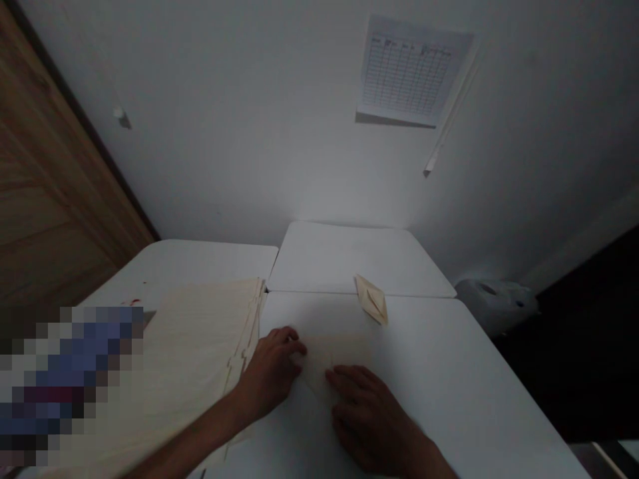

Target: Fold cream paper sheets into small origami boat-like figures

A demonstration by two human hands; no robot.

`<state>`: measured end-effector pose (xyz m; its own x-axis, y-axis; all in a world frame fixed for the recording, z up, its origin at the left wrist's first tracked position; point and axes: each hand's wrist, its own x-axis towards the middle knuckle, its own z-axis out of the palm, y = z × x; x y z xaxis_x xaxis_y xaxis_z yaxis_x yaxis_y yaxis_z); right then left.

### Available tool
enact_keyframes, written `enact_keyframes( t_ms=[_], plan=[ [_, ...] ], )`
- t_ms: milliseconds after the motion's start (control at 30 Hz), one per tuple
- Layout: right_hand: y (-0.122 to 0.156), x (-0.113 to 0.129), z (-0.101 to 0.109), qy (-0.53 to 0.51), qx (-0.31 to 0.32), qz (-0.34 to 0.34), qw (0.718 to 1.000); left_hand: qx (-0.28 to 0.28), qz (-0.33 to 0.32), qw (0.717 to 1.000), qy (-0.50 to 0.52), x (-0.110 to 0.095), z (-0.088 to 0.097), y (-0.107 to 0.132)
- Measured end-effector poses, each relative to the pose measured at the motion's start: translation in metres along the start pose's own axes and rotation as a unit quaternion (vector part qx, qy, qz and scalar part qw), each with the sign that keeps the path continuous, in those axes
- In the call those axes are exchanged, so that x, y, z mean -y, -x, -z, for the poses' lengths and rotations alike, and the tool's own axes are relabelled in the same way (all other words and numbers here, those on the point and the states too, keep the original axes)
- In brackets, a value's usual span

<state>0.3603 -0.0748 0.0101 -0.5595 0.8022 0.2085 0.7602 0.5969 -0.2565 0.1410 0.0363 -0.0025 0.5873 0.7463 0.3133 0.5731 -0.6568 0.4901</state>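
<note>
The left hand (272, 372) lies curled over the sheet of cream paper (324, 362), its fingers bent down at the sheet's edge, though whether they pinch it I cannot tell. The right hand (369, 419) rests open and flat on the sheet, not gripping. The sheet lies on the white table (439, 372) at twelve o'clock from the wrists. It looks light, soft and prone to sliding, best held by pressing flat or pinching an edge. A folded paper piece (372, 299) sits at one o'clock, a stack of cream paper (200, 359) at nine.
</note>
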Motion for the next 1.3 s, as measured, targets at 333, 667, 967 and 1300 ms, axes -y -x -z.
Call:
enact_keyframes(
  t_ms=[333,667,967,1300],
  plan=[
    [-0.007,-0.004,0.017,-0.011,0.047,-0.002,0.999,0.018,0.030,0.999,0.029,0.000,0.002,0.000],
    [-0.003,-0.010,0.020,-0.034,0.083,-0.021,0.996,0.024,0.070,0.997,0.002,0.001,0.004,-0.001],
    [-0.003,-0.012,0.020,-0.048,0.092,-0.024,0.994,0.020,0.149,0.988,-0.039,0.003,0.006,-0.007],
    [-0.004,-0.012,0.020,-0.066,0.080,-0.027,0.994,-0.012,0.109,0.993,-0.035,0.007,0.001,-0.001]
  ],
)
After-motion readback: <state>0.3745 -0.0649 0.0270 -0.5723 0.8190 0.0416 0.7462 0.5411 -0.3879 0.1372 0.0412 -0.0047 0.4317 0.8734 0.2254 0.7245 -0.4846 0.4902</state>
